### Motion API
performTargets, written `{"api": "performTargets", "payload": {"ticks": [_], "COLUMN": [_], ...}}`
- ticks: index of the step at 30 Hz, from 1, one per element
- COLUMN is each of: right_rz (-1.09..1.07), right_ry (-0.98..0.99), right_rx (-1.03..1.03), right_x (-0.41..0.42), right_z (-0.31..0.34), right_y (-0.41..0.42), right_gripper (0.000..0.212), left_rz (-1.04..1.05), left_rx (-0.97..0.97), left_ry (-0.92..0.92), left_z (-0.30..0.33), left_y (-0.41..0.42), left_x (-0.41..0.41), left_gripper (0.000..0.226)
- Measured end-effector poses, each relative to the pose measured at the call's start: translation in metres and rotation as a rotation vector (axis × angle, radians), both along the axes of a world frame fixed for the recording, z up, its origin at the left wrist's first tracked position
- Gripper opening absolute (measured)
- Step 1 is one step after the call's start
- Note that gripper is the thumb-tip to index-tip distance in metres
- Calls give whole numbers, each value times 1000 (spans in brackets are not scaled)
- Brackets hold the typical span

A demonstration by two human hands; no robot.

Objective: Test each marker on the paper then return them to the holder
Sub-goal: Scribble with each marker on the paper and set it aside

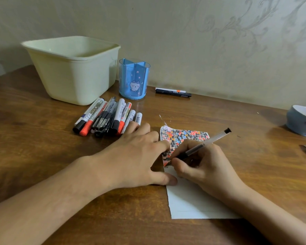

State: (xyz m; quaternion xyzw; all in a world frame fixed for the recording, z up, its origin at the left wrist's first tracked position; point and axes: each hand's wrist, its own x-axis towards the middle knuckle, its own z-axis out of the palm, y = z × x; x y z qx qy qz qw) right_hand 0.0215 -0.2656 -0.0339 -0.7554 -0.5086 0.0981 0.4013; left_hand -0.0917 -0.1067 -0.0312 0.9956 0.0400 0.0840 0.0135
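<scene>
On the wooden table [42,138] one sheet of white paper [193,204] lies in front of the person, its far part covered with dense black, red, orange and blue scribbles. The right hand [207,167] grips one clear-barrelled black pen [208,141] between curled fingers and thumb, the tip down on the marked part of the paper and the capped end pointing up to the right. The left hand [138,156] lies flat with its fingers straight and spread; its thumb and forefinger press on the left edge of the paper, and the other fingertips reach close to a pile of markers [108,117]. That pile lies on the table between the left hand and two containers; roughly ten or eleven markers can be counted, though overlap keeps the exact number uncertain; at least three have red caps, the others mostly black. Behind the pile stands one blue see-through holder [133,80], divided into compartments and showing nothing inside, and beside it on the left one cream plastic tub [72,71]. Two more markers [173,92] lie side by side near the wall, right of the holder. One blue bowl [301,122] sits at the right edge.
</scene>
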Motion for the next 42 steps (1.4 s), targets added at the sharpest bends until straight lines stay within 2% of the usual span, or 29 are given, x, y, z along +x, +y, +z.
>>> {"api": "performTargets", "payload": {"ticks": [42], "right_rz": [-25], "right_ry": [41], "right_rx": [11], "right_x": [5], "right_z": [-3], "right_y": [-2], "right_gripper": [17], "left_rz": [-2], "left_rx": [-17], "left_ry": [22], "left_z": [-1], "left_y": [1], "left_x": [1], "left_gripper": [79]}}
